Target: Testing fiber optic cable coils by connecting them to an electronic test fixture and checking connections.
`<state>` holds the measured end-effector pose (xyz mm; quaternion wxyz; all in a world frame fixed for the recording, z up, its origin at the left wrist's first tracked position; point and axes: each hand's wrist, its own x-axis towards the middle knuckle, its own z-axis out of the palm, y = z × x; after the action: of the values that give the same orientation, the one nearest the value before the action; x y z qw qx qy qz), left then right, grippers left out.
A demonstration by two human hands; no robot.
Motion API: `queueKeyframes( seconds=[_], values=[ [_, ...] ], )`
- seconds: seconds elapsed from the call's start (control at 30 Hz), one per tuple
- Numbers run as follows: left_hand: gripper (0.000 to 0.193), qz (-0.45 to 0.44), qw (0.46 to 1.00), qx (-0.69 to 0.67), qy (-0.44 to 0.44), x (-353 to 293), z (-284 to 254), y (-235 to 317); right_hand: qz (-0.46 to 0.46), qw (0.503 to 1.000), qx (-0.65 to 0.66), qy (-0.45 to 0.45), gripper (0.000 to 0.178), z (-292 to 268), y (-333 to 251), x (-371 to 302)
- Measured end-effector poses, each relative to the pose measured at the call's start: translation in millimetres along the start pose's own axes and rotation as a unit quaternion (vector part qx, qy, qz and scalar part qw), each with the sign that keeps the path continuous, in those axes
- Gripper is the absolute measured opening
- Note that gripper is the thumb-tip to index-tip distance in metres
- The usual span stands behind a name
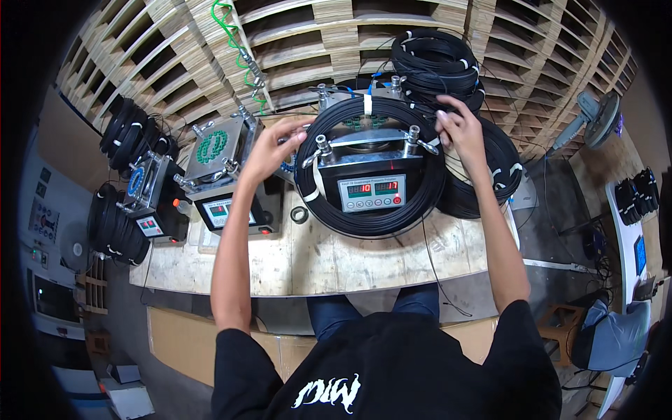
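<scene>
A large coil of black cable point(371, 225), bound with white ties, rests around a polishing machine point(371, 194) that has a dark front panel with red digits and metal corner clamps. My left hand point(274, 148) is at the coil's left side, its thumb and fingers apart and the fingertips close to the cable. On the right, my right hand point(460, 134) is raised beside the coil with its fingers spread and bent, near the right-hand clamp point(414, 140). Whether either hand touches the cable is hard to make out. A loose cable end point(428, 255) hangs over the table's front edge.
Two similar machines, one with a green ring of connectors point(212, 146) and one with a blue ring point(136, 180), stand at left. More black coils point(434, 63) are stacked behind and at right. A small black ring point(299, 214) lies on the wooden table point(336, 269). Pallets point(315, 42) stand behind.
</scene>
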<state>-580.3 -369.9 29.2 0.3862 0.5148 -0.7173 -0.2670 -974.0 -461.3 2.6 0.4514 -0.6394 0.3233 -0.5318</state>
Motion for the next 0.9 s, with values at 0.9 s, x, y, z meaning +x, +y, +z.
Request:
queueKeyframes(
  seconds=[0.9],
  values=[
    [0.068, -0.176, 0.944, 0.109, 0.256, -92.7, 126.6, -28.2, 0.093, 0.969, -0.222, 0.064, 0.068, 15.1, 74.1, -83.0]
  ],
)
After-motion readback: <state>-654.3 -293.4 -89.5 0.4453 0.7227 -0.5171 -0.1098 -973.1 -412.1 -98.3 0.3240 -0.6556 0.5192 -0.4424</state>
